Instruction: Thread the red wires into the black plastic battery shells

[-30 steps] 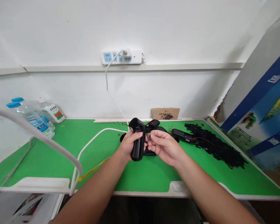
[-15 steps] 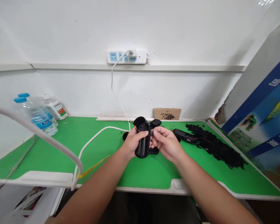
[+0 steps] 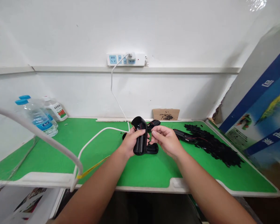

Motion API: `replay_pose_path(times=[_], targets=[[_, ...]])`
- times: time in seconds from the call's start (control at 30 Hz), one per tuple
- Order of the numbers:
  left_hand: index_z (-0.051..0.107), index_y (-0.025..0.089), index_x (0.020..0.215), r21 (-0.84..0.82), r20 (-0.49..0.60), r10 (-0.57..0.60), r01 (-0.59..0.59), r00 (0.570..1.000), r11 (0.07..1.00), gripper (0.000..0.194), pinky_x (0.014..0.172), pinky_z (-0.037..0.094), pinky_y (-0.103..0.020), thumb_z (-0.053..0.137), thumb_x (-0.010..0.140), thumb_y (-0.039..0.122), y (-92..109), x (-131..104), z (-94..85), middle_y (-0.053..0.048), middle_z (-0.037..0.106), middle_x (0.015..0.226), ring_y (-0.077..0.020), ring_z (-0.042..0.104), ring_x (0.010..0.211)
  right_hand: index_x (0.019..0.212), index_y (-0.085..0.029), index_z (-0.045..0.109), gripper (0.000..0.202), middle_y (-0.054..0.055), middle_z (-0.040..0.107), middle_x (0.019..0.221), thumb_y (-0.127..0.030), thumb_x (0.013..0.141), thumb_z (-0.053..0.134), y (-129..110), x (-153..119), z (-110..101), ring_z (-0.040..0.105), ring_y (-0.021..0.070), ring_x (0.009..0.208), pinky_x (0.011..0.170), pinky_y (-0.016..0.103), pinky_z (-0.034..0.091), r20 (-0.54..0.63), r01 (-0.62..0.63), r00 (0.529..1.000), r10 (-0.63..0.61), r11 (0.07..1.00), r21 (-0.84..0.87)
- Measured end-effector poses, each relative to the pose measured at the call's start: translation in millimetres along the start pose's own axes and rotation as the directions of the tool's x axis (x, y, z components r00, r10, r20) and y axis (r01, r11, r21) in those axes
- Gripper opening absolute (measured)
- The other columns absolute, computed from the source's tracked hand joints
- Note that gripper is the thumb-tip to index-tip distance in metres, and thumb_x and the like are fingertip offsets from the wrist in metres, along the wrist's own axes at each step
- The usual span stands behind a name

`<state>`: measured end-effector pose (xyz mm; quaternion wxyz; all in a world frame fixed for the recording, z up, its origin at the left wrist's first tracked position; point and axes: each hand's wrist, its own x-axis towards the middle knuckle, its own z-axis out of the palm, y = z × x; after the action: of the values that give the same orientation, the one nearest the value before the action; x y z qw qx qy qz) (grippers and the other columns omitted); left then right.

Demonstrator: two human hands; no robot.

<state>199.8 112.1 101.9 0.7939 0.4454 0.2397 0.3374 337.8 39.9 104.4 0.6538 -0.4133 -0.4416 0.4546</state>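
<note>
My left hand [image 3: 130, 141] is closed round a black plastic housing [image 3: 140, 144], its thumb pressed on the front and its open hollow end facing up. Thin red wires show at the housing's upper left. Just right of it, my right hand [image 3: 165, 138] has thumb and forefinger pinched together; whatever is between the tips is too small to make out. Behind and below the hands lie more black housings [image 3: 154, 148] on the green tabletop [image 3: 149, 174], partly hidden. Another black housing [image 3: 184, 136] with a red wire rests to the right.
A heap of small black pieces [image 3: 217, 147] spreads over the right side. Small dark bits lie on a cardboard piece [image 3: 166, 114] by the wall. Bottles [image 3: 43, 119] stand back left. A white cable [image 3: 100, 129] runs from the power strip [image 3: 127, 59]; a printed box [image 3: 259, 102] leans at right.
My right hand has drawn slightly away from the housing, fingertips still pinched. The housing in my left hand has turned a little and shifted slightly left. The camera view has shifted slightly.
</note>
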Motion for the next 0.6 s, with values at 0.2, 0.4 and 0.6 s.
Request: replay_pose_path(times=[0.2, 0.4, 0.6], targets=[[0.048, 0.017, 0.089, 0.003, 0.008, 0.003, -0.003, 1.0, 1.0, 0.035, 0.045, 0.047, -0.022, 0.07, 0.065, 0.027, -0.2, 0.5, 1.0, -0.001, 0.061, 0.063, -0.012, 0.056, 0.046, 0.077, -0.014, 0.061, 0.016, 0.003, 0.061, 0.071, -0.03, 0.079, 0.061, -1.0, -4.6, -2.9, 0.058, 0.0105, 0.058, 0.055, 0.023, 0.049, 0.107, 0.293, 0.955, -0.277, 0.82, -0.492], [0.045, 0.018, 0.091, 0.047, -0.009, 0.016, -0.015, 1.0, 0.999, 0.042, 0.048, 0.05, -0.027, 0.073, 0.062, 0.026, -4.5, 1.0, 2.1, 0.001, 0.06, 0.066, -0.0145, 0.059, 0.049, 0.079, -0.015, 0.057, 0.014, 0.001, 0.059, 0.068, -0.028, 0.076, 0.062, 4.7, -4.4, -4.2, 0.06, 0.0117, 0.059, 0.056, 0.023, 0.051, 0.065, 0.25, 0.966, -0.252, 0.83, -0.499], [0.048, 0.017, 0.094, 0.02, -0.006, 0.076, -0.076, 0.997, 0.997, 0.042, 0.056, 0.051, -0.024, 0.074, 0.062, 0.023, -5.4, 1.6, 2.1, 0.001, 0.06, 0.07, -0.0125, 0.061, 0.057, 0.078, -0.013, 0.064, 0.024, 0.001, 0.06, 0.08, -0.033, 0.067, 0.072, 1.2, -0.9, 1.9, 0.063, 0.0116, 0.058, 0.06, 0.027, 0.056, 0.022, 0.145, 0.989, -0.144, 0.967, -0.207]])
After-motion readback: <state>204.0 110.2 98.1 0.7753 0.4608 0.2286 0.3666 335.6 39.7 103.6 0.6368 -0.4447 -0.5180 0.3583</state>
